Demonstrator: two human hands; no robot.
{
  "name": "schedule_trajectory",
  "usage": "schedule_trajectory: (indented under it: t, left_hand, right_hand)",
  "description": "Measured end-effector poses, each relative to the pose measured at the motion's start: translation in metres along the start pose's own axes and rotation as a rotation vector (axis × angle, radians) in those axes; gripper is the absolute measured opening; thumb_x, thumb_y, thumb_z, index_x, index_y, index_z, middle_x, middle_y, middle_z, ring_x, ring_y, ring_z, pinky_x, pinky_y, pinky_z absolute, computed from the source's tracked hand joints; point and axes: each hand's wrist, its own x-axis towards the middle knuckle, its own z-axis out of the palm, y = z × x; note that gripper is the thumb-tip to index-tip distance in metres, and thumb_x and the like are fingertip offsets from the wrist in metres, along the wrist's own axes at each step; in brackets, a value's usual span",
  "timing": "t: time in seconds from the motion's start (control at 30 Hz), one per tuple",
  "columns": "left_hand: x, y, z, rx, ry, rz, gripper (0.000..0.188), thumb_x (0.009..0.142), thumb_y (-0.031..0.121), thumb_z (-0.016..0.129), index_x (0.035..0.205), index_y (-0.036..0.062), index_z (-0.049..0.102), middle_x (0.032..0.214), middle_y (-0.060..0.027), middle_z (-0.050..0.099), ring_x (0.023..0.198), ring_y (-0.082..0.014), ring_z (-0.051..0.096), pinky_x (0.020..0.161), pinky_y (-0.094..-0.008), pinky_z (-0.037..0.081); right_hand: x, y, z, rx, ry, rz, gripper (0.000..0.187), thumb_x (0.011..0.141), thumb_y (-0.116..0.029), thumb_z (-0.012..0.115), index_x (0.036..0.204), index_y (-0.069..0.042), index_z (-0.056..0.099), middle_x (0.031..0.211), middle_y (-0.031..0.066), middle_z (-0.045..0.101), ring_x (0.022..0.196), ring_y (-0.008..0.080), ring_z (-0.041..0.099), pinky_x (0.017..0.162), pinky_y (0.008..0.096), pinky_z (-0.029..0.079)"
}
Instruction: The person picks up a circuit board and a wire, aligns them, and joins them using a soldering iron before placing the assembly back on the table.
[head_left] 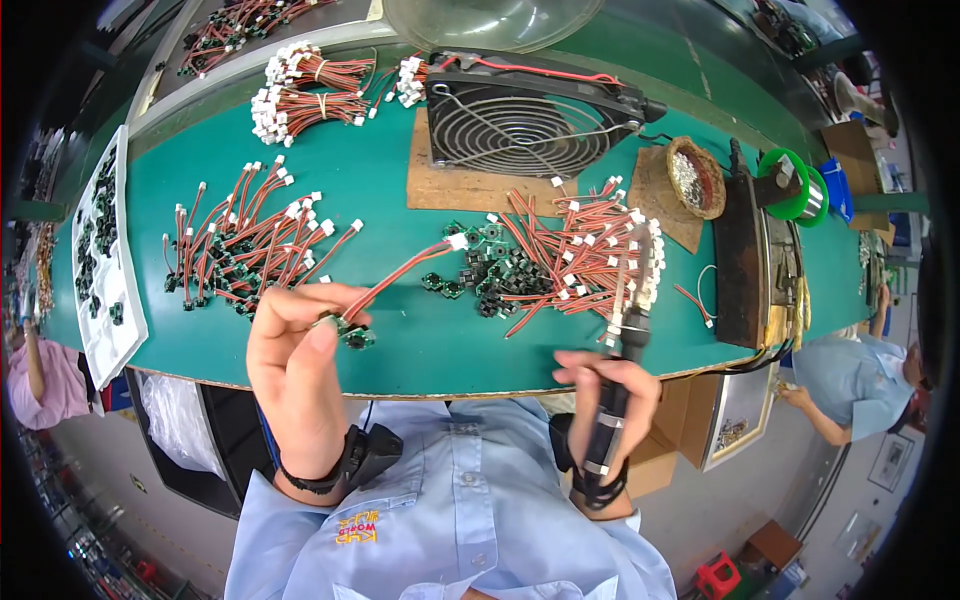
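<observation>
My left hand (297, 365) pinches a small green circuit board (357, 337) between thumb and fingers. From that board a red wire lead rises to the right and ends in a white connector (457, 242). In my right hand (635, 383) is a soldering iron (633, 335), its tip pointing up and away from me over a heap of loose wire leads (585, 255) with white plugs. Bare circuit boards (495, 275) are piled just left of those leads. On the left of the green mat lies a heap of boards with wires attached (240, 255).
A fan with a wire guard (515, 130) stands at the back, near bundled leads (310, 110). To the right are a round dish (697, 178), a solder spool with green flanges (790, 187) and a dark box-shaped unit (745, 265). A white tray of boards (105, 260) borders the left.
</observation>
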Motion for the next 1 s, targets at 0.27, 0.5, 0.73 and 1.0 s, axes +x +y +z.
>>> schedule_trajectory:
  t: [0.27, 0.5, 0.73, 1.0]
  left_hand:
    - [-0.012, -0.004, 0.002, 0.062, -0.056, -0.055, 0.012, 0.083, 0.000, 0.054, 0.090, 0.0007, 0.044, 0.100, -0.0197, 0.059, 0.085, -0.0162, 0.055, 0.080, -0.0295, 0.043]
    - [-0.012, -0.001, -0.002, 0.210, -0.145, -0.103, 0.014, 0.083, -0.002, 0.054, 0.095, -0.0012, 0.047, 0.096, -0.0147, 0.058, 0.084, -0.0145, 0.054, 0.078, -0.0282, 0.042]
    - [-0.012, 0.008, 0.014, 0.324, -0.312, -0.227, 0.012, 0.084, 0.001, 0.056, 0.095, -0.0032, 0.053, 0.085, -0.0077, 0.057, 0.075, -0.0112, 0.053, 0.069, -0.0248, 0.042]
    - [-0.007, 0.010, 0.028, 0.235, -0.565, -0.448, 0.009, 0.087, 0.003, 0.053, 0.093, -0.0038, 0.054, 0.080, -0.0029, 0.055, 0.072, -0.0077, 0.050, 0.065, -0.0218, 0.041]
  right_hand:
    - [0.022, 0.021, 0.033, -0.380, 0.029, -0.345, 0.039, 0.065, 0.012, 0.062, 0.100, -0.001, 0.050, 0.098, 0.0188, 0.063, 0.075, 0.0264, 0.063, 0.064, 0.0303, 0.049]
    - [0.018, 0.020, 0.036, -0.363, 0.030, -0.320, 0.039, 0.064, 0.012, 0.063, 0.099, -0.001, 0.049, 0.103, 0.0210, 0.061, 0.078, 0.0302, 0.064, 0.064, 0.0318, 0.050]
    - [0.012, -0.003, 0.034, -0.019, 0.034, -0.356, 0.026, 0.080, 0.013, 0.051, 0.093, -0.006, 0.041, 0.106, 0.0288, 0.058, 0.100, 0.0369, 0.059, 0.088, 0.0420, 0.047]
    - [0.014, -0.014, 0.014, -0.298, -0.210, -0.627, 0.029, 0.065, 0.002, 0.068, 0.091, -0.006, 0.057, 0.097, 0.0238, 0.062, 0.086, 0.0359, 0.064, 0.071, 0.0387, 0.053]
